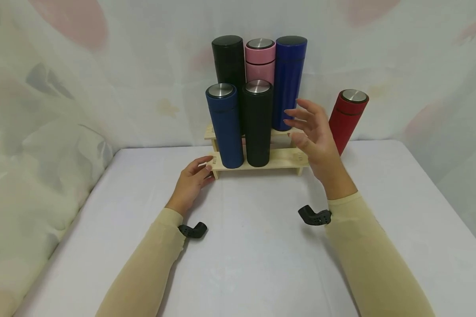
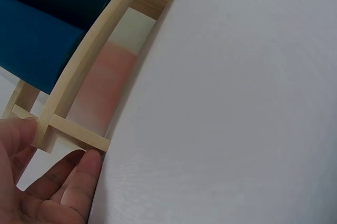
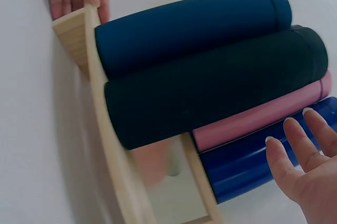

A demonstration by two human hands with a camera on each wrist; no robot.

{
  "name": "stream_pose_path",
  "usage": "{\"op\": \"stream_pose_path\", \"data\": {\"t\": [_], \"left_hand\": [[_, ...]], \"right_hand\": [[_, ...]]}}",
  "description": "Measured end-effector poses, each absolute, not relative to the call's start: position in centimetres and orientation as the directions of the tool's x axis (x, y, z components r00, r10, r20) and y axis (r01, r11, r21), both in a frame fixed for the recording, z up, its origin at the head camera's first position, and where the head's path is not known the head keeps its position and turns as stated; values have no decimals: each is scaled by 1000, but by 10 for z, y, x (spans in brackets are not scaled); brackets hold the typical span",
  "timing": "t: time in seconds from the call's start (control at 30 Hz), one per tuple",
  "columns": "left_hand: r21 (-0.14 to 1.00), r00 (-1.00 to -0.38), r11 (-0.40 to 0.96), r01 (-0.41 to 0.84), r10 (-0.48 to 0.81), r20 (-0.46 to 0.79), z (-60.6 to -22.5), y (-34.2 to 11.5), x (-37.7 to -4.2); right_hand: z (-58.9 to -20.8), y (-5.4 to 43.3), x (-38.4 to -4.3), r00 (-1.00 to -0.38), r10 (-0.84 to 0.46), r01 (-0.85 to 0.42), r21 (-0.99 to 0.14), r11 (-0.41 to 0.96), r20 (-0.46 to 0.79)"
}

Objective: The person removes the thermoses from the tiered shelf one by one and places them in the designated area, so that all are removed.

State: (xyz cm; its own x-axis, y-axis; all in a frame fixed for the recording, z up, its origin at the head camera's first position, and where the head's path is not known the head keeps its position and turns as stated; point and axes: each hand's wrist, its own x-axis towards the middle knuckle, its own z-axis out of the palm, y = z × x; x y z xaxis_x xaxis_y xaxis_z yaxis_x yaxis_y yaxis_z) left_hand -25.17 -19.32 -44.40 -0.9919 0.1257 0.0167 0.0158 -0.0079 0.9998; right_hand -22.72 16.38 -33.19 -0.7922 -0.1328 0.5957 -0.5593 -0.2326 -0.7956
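Observation:
A two-tier wooden rack (image 1: 283, 159) stands on the table. My left hand (image 1: 193, 178) grips its left end, thumb by the board and fingers down beside the leg (image 2: 81, 134). On the front tier stand a matte blue thermos bottle (image 1: 227, 132) and a black one (image 1: 258, 127), side by side with steel lids. Behind them on the upper tier are a black bottle (image 1: 228, 59), a pink one (image 1: 260, 68) and a glossy blue one (image 1: 288, 79). Raised right of the black front bottle, my right hand (image 1: 317, 132) has spread fingers and holds nothing.
A red thermos bottle (image 1: 344, 121) stands right of the rack, partly hidden by my right hand. White cloth covers the table (image 1: 246, 246). A patterned curtain (image 1: 150, 79) hangs behind and along the sides.

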Motion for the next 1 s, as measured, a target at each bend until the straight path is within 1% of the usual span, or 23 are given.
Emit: {"op": "stream_pose_path", "data": {"t": [0.23, 0.5, 0.6, 0.8, 1.0], "left_hand": [[1000, -991, -6, 25, 128, 26, -441, -194, -254], [1000, -991, 1, 29, 128, 29, -442, -193, -255], [1000, -991, -7, 25, 128, 26, -442, -193, -254], [1000, -993, -17, 20, 120, 22, -444, -192, -253], [1000, -993, -8, 14, 117, 15, -446, -192, -254]], "right_hand": [[-343, 154, -233, -822, -167, -519, -838, -170, 544], [-358, 148, -240, -846, -189, -468, -865, -184, 498], [-361, 145, -244, -868, -184, -439, -886, -149, 461], [-362, 138, -252, -898, -183, -402, -915, -35, 401], [-359, 132, -259, -909, -166, -386, -923, -8, 381]]}}
